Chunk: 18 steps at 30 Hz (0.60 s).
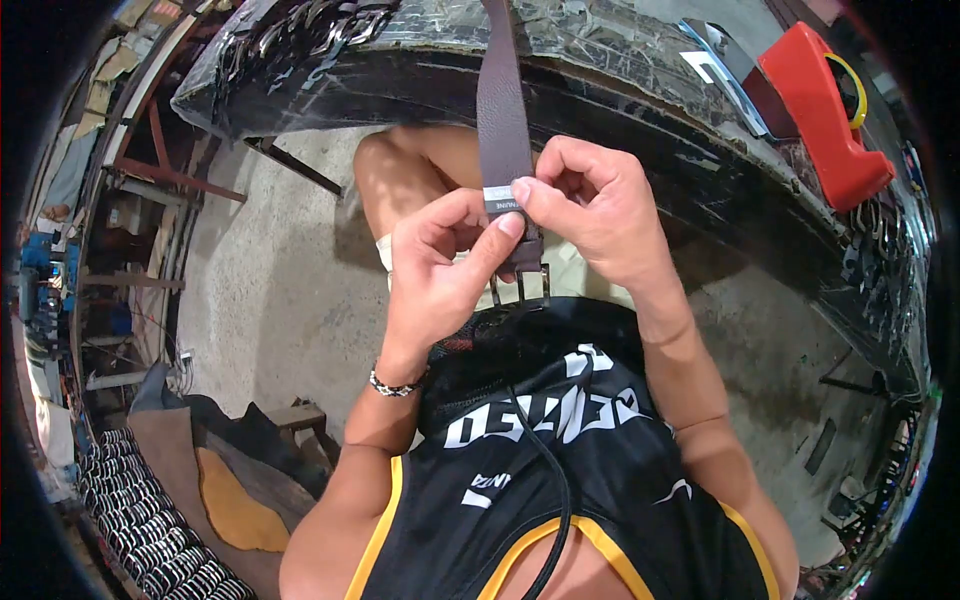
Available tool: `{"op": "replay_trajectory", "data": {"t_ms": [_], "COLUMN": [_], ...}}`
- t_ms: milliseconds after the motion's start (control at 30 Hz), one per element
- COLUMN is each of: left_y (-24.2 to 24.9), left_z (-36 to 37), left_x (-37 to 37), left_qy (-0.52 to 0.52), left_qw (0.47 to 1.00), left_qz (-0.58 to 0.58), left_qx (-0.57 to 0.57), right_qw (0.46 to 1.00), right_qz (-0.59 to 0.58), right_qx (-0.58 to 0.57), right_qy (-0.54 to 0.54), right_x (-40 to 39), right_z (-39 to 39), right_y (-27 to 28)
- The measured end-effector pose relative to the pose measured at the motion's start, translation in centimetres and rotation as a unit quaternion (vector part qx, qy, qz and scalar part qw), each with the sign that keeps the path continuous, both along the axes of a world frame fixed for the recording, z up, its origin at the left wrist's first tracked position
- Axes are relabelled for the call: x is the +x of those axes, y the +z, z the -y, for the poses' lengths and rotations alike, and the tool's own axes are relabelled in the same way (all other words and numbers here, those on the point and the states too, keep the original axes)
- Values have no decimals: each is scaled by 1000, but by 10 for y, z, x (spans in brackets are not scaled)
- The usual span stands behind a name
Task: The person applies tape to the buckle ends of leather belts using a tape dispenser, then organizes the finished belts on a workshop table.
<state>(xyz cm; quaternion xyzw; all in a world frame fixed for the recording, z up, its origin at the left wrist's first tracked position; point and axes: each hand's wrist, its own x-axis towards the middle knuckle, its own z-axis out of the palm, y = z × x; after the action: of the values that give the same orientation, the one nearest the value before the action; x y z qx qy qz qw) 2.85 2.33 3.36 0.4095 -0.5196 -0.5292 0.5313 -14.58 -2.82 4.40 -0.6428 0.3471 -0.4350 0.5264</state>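
A dark brown leather belt hangs over the table edge and runs down to a metal buckle near my lap. Around the belt, just above the buckle, sits a small black and white label with printed letters. My left hand pinches the belt and label from the left, its thumb on the label's lower edge. From the right, my right hand presses its thumb at the label's upper right corner, its fingers curled.
A black, plastic-covered table crosses in front of me, with a red tape dispenser at right and dark strips at left. Many stacked buckles and leather pieces lie lower left. Shelving stands at left.
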Motion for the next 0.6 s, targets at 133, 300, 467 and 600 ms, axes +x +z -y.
{"op": "replay_trajectory", "data": {"t_ms": [133,300,467,600], "left_y": [3,6,-3,-4], "left_z": [-1,-3,3,5], "left_x": [-2,-9,-14,-15], "left_qy": [-18,-21,-10,-71], "left_qw": [1000,996,983,973], "left_qz": [13,81,145,202], "left_qx": [-5,-26,-112,-83], "right_qw": [1000,974,959,957], "right_qz": [10,171,259,281], "right_qx": [16,139,102,17], "right_qy": [10,60,56,68], "right_x": [-4,7,5,1], "right_z": [8,26,69,141], "right_y": [4,26,86,166]}}
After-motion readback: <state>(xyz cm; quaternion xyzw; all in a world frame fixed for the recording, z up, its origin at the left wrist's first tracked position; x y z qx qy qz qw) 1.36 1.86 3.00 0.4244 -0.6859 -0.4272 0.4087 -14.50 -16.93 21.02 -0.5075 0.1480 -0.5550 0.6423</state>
